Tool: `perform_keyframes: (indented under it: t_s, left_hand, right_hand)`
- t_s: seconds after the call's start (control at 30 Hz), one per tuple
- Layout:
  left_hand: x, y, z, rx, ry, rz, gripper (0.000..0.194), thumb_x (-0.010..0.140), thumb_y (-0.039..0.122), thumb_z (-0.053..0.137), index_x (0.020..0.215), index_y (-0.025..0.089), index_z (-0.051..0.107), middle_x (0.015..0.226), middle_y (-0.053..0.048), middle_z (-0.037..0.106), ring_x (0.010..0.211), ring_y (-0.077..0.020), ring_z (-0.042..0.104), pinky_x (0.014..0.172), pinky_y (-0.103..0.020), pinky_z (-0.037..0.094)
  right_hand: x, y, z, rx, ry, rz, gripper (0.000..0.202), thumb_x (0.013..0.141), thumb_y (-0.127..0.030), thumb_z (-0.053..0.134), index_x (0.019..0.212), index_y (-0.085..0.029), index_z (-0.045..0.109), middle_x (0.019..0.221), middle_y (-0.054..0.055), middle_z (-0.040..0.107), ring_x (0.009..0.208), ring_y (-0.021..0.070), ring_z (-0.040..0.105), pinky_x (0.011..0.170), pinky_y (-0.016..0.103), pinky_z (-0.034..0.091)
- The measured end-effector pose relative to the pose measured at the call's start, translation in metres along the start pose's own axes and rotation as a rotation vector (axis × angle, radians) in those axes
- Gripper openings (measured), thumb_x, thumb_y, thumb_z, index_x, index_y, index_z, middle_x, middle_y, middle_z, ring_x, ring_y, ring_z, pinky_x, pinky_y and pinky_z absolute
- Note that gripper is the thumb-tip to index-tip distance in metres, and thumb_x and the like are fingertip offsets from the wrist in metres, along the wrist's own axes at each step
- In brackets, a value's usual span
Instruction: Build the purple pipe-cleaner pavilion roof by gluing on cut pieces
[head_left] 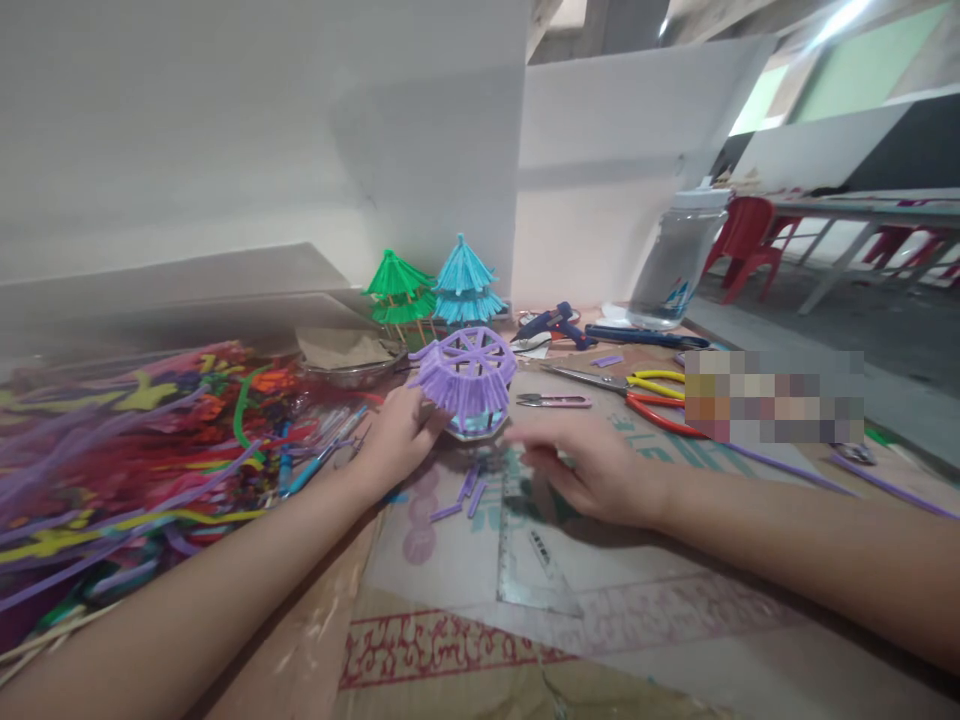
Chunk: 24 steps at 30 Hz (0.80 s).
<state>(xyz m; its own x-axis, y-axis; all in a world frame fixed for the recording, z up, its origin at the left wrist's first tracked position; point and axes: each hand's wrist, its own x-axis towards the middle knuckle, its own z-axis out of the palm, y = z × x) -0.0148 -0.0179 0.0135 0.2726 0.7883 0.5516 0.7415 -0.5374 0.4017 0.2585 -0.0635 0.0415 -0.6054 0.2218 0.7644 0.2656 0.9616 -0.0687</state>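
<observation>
A small purple pipe-cleaner roof (466, 372), with a spoked ring on top and a fringe of short strips hanging round it, stands tilted in the middle. My left hand (401, 435) is closed on its left side. Beneath the fringe shows a pale blue-green base, partly hidden. My right hand (581, 465) hovers just right of that base, index finger stretched toward it and the other fingers loosely curled. Nothing shows in it; whether the fingertip touches is unclear. Several short purple pipe-cleaner pieces (471, 490) lie below, beside a clear set square (529, 570).
Behind stand a green tiered roof model (401, 285) and a blue one (466, 280). Colourful pipe cleaners (135, 430) are heaped at left. Rightward lie thread snips (555, 400), orange-and-yellow-handled scissors (637, 385), a glue gun (551, 322) and a water bottle (679, 260).
</observation>
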Motion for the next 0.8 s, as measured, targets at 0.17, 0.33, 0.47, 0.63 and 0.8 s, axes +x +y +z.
perform_keyframes:
  t_s: [0.17, 0.33, 0.47, 0.63, 0.8]
  left_hand:
    - [0.001, 0.008, -0.005, 0.059, -0.053, 0.114, 0.022, 0.089, 0.026, 0.051, 0.106, 0.019, 0.062, 0.099, -0.012, 0.066, 0.121, -0.0358, 0.058, 0.106, -0.053, 0.046]
    - [0.001, 0.008, -0.006, 0.121, -0.077, 0.191, 0.037, 0.092, 0.03, 0.05, 0.126, 0.018, 0.06, 0.135, -0.016, 0.062, 0.133, -0.0355, 0.053, 0.111, -0.053, 0.043]
    - [0.0, 0.007, -0.005, 0.147, -0.087, 0.201, 0.047, 0.092, 0.029, 0.051, 0.137, 0.017, 0.056, 0.145, -0.016, 0.057, 0.136, -0.0354, 0.051, 0.111, -0.053, 0.042]
    - [0.0, 0.006, -0.005, 0.166, -0.097, 0.223, 0.048, 0.094, 0.03, 0.049, 0.14, 0.018, 0.056, 0.145, -0.015, 0.058, 0.136, -0.0349, 0.051, 0.111, -0.053, 0.042]
    - [0.0, 0.004, -0.004, 0.188, -0.099, 0.226, 0.049, 0.094, 0.031, 0.047, 0.139, 0.016, 0.057, 0.137, -0.017, 0.062, 0.131, -0.0366, 0.054, 0.109, -0.055, 0.042]
  right_hand:
    - [0.002, 0.014, -0.005, -0.01, 0.035, 0.204, 0.042, 0.1, -0.034, 0.061, 0.138, -0.022, 0.051, 0.087, 0.001, 0.066, 0.07, 0.0155, 0.06, 0.07, 0.031, 0.054]
    - [0.007, 0.017, -0.009, -0.039, -0.009, 0.191, 0.041, 0.1, -0.037, 0.061, 0.137, -0.023, 0.054, 0.092, 0.004, 0.068, 0.073, 0.0171, 0.06, 0.071, 0.033, 0.054]
    - [0.008, 0.016, -0.008, -0.037, -0.003, 0.172, 0.037, 0.1, -0.038, 0.06, 0.132, -0.02, 0.058, 0.092, 0.005, 0.07, 0.071, 0.0168, 0.061, 0.07, 0.032, 0.054]
    - [0.007, 0.016, -0.007, -0.043, -0.017, 0.159, 0.03, 0.1, -0.035, 0.06, 0.125, -0.018, 0.062, 0.087, 0.004, 0.072, 0.07, 0.0169, 0.062, 0.067, 0.032, 0.052]
    - [0.007, 0.017, -0.007, -0.05, -0.035, 0.17, 0.028, 0.1, -0.033, 0.06, 0.125, -0.02, 0.064, 0.087, 0.004, 0.073, 0.072, 0.0175, 0.063, 0.068, 0.032, 0.051]
